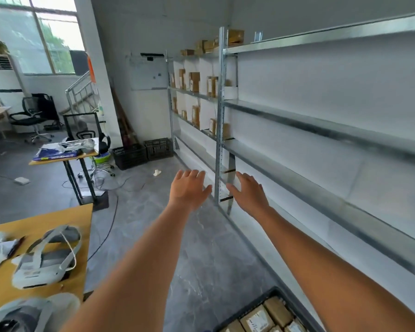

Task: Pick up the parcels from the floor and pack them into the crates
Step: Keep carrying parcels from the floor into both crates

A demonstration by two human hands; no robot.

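Both my arms reach forward over the grey floor. My left hand is open, fingers spread, holding nothing. Beside it my right hand is open too, close to the upright of the metal shelving. At the bottom edge a black crate holds several brown paper parcels with white labels. Far off by the wall stand two more black crates, the second one next to the first; what is inside them cannot be made out. A small white object lies on the floor in front of them.
Metal shelving runs along the right; its far bays hold brown boxes. A wooden table with headsets is at left. A small desk, office chairs and loose cables lie further left.
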